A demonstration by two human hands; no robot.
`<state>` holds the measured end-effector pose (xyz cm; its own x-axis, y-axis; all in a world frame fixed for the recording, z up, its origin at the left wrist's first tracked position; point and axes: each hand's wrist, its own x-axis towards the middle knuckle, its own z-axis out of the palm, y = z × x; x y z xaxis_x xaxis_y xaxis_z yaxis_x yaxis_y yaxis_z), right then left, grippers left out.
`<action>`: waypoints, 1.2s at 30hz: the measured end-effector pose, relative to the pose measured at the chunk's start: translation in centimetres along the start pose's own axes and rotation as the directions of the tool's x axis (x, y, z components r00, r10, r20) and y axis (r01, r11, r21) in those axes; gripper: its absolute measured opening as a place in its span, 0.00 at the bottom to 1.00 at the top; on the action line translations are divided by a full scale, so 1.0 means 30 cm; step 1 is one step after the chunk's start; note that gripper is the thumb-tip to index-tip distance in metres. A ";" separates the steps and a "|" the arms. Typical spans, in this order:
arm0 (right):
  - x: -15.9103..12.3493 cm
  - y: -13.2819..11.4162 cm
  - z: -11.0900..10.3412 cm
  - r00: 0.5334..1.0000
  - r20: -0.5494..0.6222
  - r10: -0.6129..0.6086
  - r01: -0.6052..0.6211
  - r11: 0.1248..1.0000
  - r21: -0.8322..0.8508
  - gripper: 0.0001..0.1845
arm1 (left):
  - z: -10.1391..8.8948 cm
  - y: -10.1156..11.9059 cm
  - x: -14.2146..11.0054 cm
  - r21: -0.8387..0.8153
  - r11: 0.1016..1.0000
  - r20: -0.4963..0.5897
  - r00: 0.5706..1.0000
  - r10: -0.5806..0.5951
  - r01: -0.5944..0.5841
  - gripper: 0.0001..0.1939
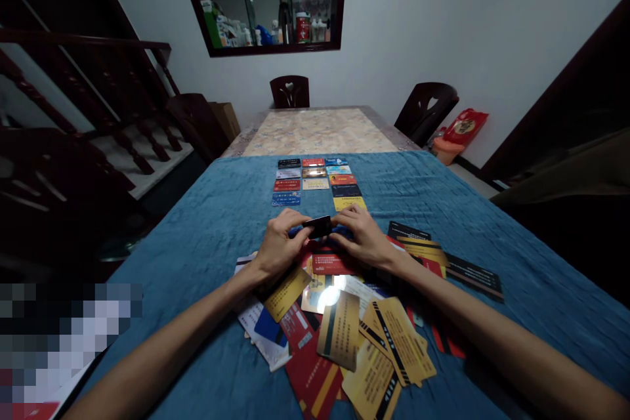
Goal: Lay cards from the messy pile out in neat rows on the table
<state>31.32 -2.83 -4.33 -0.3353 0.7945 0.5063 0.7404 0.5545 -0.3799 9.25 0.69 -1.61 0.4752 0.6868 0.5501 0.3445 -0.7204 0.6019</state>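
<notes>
Both of my hands meet at the middle of a blue cloth (207, 236) covering the table. My left hand (280, 243) and my right hand (361, 236) pinch the two ends of a black card (319, 226), held just above the cloth. Beyond it lies a neat grid of cards (317, 180) in three columns. Under and in front of my wrists spreads a loose pile of cards (344, 335), gold, red, blue and white, overlapping one another.
A few dark cards (472, 273) lie scattered to the right of the pile. The far half of the table shows a patterned top (319, 131), with two dark chairs (290, 90) behind it. A stair railing (73, 111) stands on the left.
</notes>
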 end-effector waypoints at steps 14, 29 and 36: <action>0.001 0.003 0.004 0.994 -0.068 0.089 -0.085 0.995 0.059 0.06 | 0.016 -0.036 -0.010 -0.029 0.994 -0.002 0.994 -0.108 0.108 0.10; 0.007 -0.001 -0.029 0.990 -0.131 0.059 -0.059 0.998 0.004 0.09 | 0.017 -0.057 -0.031 0.300 0.941 0.167 0.980 0.108 -0.155 0.28; 0.007 0.002 -0.025 0.989 -0.137 0.059 -0.060 0.998 -0.007 0.09 | 0.026 -0.067 -0.031 0.484 0.841 0.221 0.964 0.149 -0.241 0.25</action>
<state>31.73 -2.81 -3.66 -0.2083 0.7845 0.5840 0.7631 0.5039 -0.4047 8.74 1.44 -3.79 0.6882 0.5330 0.4923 0.5668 -0.8185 0.0939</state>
